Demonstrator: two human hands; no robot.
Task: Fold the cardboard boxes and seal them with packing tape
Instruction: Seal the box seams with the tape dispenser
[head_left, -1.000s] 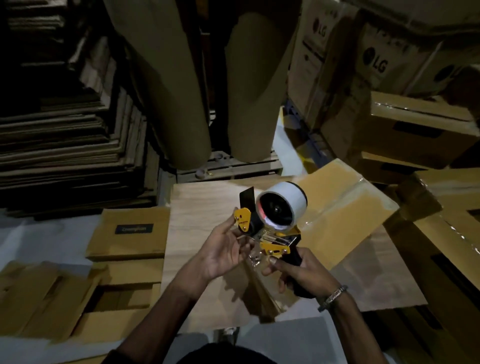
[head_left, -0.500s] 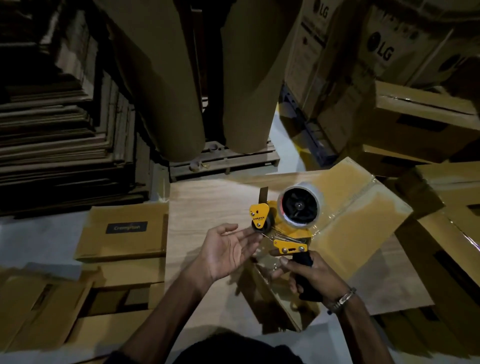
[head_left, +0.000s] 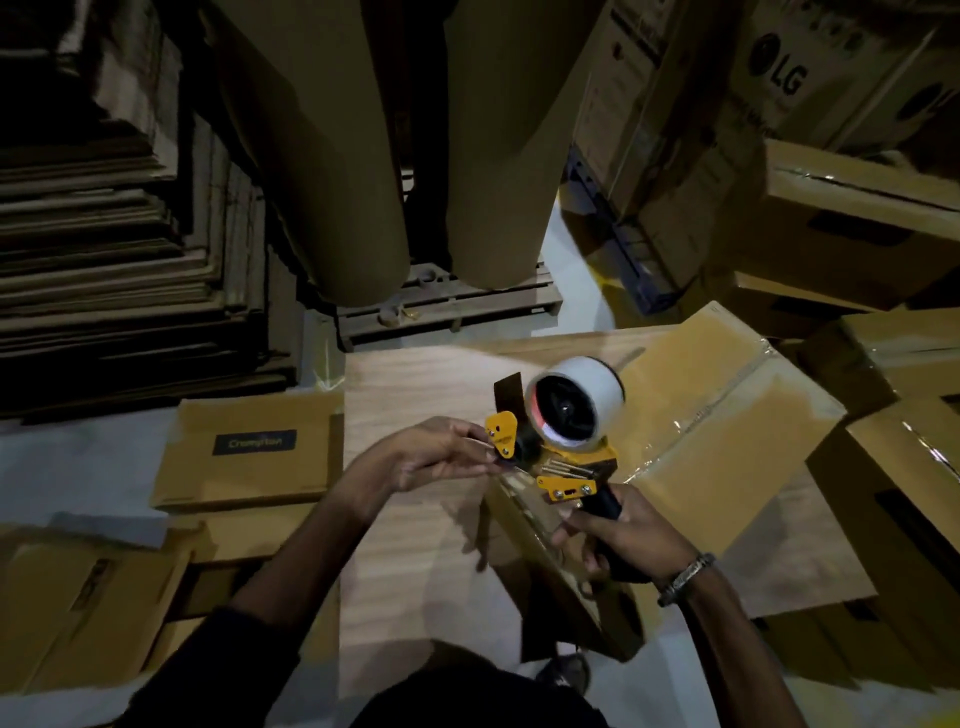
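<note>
Right hand (head_left: 631, 535) wrapped around black handle of tape dispenser (head_left: 563, 441), above taped cardboard box (head_left: 727, 431) on tabletop (head_left: 415, 545). Left hand (head_left: 431, 457) fingertips pinched at dispenser's front roller; tape end indistinct.

I see open wooden surface (head_left: 415, 519) at near left; stacked boxes (head_left: 883, 467) crowd the right, paper rolls (head_left: 332, 156) block far.

Both bare hands raised in front of the chest. Left hand (head_left: 436, 457) palm up, fingers curled, fingertips pinched together at the tip. Right hand (head_left: 618, 540) clenched in a fist grip, metal bracelet (head_left: 685, 577) on wrist, forearm angled inward.
</note>
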